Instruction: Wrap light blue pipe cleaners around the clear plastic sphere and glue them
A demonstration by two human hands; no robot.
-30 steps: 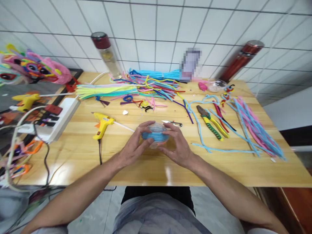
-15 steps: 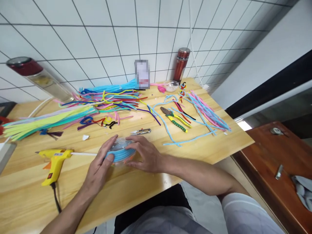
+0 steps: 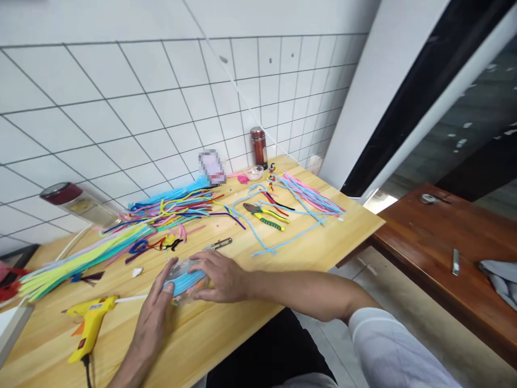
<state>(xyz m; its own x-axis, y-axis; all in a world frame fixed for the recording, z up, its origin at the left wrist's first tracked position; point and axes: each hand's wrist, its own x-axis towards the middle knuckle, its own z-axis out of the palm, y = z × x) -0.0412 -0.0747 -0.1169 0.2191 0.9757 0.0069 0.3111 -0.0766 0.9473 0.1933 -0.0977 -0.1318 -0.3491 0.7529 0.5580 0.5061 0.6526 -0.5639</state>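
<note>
Close to the table's front edge, both hands hold a clear plastic ball [image 3: 188, 281] with light blue pipe cleaners wrapped round its middle. Some orange bits show inside or beneath it. My left hand [image 3: 155, 302] grips the left side, its thumb on the blue band. My right hand [image 3: 222, 277] curls over the right side, fingers on the top and edge. The ball's underside is hidden. Just beyond my right hand lie small thread snips [image 3: 220, 244]. To the left, a yellow hot glue gun [image 3: 92, 323] rests with its white glue stick pointing toward my left hand.
Bundles of coloured pipe cleaners [image 3: 173, 210] spread along the back left. Green-and-yellow pliers [image 3: 266, 216] lie to the right, among loose blue strands. A glass bottle [image 3: 86, 206], a red thermos [image 3: 259, 148], a phone [image 3: 212, 168] and a clear half-shell [image 3: 254, 172] stand farther back.
My head view has shifted up and to the right, so the table appears lower. Both hands keep their hold on the ball, which seems tilted slightly more.
</note>
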